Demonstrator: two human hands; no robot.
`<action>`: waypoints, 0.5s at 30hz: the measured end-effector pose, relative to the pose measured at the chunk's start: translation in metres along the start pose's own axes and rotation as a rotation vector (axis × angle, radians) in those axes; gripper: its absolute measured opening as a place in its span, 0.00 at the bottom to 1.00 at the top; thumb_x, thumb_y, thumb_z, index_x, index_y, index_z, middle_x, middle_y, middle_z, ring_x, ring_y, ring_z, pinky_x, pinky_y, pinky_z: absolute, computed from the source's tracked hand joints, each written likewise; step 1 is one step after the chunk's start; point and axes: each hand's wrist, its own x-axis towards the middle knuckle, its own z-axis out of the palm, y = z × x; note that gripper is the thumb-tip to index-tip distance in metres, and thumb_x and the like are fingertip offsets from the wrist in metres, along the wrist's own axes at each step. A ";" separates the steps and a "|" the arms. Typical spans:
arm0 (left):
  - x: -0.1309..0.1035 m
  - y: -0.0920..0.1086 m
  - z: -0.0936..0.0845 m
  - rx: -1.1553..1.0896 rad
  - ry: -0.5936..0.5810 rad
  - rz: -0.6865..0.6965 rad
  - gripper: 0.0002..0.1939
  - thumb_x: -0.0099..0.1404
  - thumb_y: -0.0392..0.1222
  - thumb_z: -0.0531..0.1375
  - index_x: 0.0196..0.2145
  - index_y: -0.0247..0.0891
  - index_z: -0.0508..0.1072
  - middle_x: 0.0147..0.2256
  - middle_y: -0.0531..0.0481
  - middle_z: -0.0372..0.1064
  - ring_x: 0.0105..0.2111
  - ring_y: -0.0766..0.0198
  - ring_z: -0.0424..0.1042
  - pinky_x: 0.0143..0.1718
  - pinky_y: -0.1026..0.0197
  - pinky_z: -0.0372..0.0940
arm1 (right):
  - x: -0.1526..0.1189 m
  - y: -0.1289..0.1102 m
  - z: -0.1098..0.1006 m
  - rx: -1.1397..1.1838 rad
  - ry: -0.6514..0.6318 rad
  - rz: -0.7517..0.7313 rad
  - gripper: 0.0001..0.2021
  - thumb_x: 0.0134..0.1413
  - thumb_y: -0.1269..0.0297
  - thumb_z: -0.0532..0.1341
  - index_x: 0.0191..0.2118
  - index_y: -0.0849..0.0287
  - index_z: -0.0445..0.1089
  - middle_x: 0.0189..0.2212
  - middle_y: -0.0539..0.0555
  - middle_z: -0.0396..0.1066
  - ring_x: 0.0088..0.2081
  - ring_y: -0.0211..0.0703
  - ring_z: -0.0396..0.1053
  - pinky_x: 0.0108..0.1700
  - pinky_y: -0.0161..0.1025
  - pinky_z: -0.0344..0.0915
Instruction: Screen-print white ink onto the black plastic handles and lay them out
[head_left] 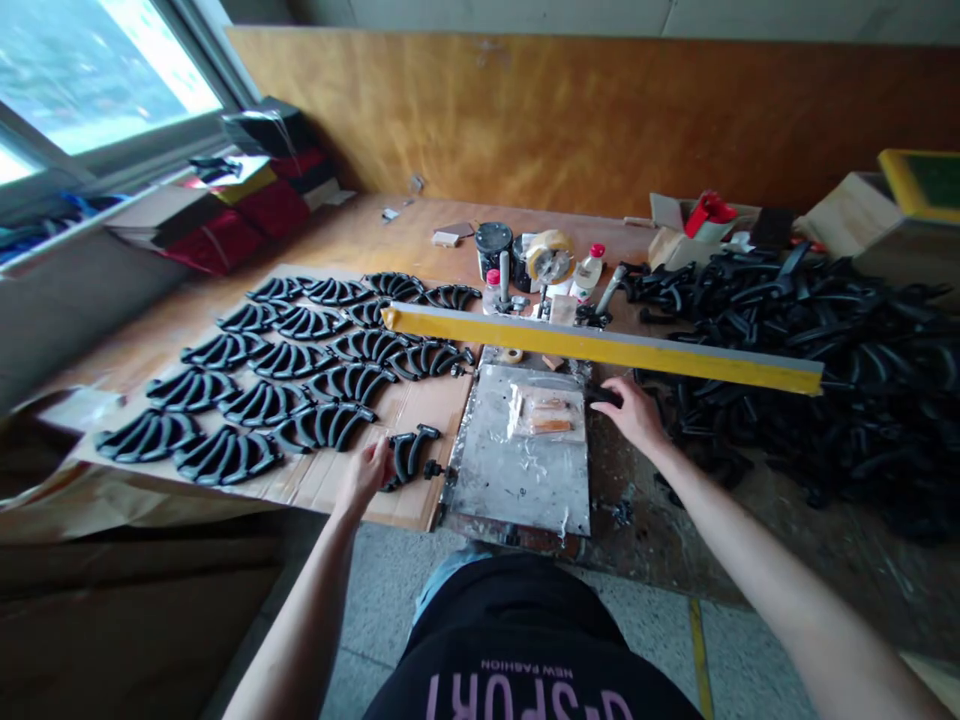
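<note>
My left hand (369, 472) is closed at the front of the cardboard sheet (405, 412), against the left end of a short group of curved black parts (411, 455); its fingertips are partly hidden. Rows of similar black parts (289, 358) cover the cardboard to the left. My right hand (628, 408) pinches a black part (604, 395) at the right edge of the metal plate (517, 495). On that plate lies a clear packet (549, 412) with orange-brown pieces. To the right is a large heap of black parts (817, 370).
A yellow and grey bar (600, 347) spans above the back of the plate. Behind it stand a tape roll (550, 257), red-capped bottles (589, 272) and a dark tub (493, 250). Red boxes (217, 235) sit at the back left, an open carton (851, 220) at the back right.
</note>
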 end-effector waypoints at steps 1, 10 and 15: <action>-0.002 0.023 0.007 -0.092 -0.005 0.068 0.24 0.62 0.63 0.50 0.27 0.38 0.68 0.17 0.51 0.66 0.17 0.62 0.65 0.21 0.62 0.59 | 0.001 -0.021 0.010 0.032 0.028 -0.066 0.12 0.57 0.59 0.61 0.45 0.56 0.68 0.42 0.57 0.71 0.43 0.49 0.70 0.45 0.44 0.66; -0.048 0.216 0.032 -0.717 -0.044 0.611 0.22 0.65 0.62 0.51 0.35 0.39 0.68 0.20 0.55 0.68 0.17 0.70 0.63 0.21 0.68 0.60 | -0.013 -0.085 0.070 -0.055 -0.129 -0.436 0.12 0.62 0.69 0.57 0.49 0.58 0.72 0.44 0.57 0.72 0.47 0.48 0.65 0.50 0.45 0.63; -0.058 0.229 0.034 -0.779 -0.106 0.639 0.22 0.66 0.59 0.50 0.32 0.37 0.71 0.18 0.54 0.66 0.17 0.70 0.63 0.19 0.67 0.58 | -0.011 -0.080 0.079 -0.091 -0.088 -0.356 0.13 0.62 0.70 0.57 0.49 0.58 0.74 0.42 0.57 0.73 0.45 0.49 0.65 0.50 0.45 0.63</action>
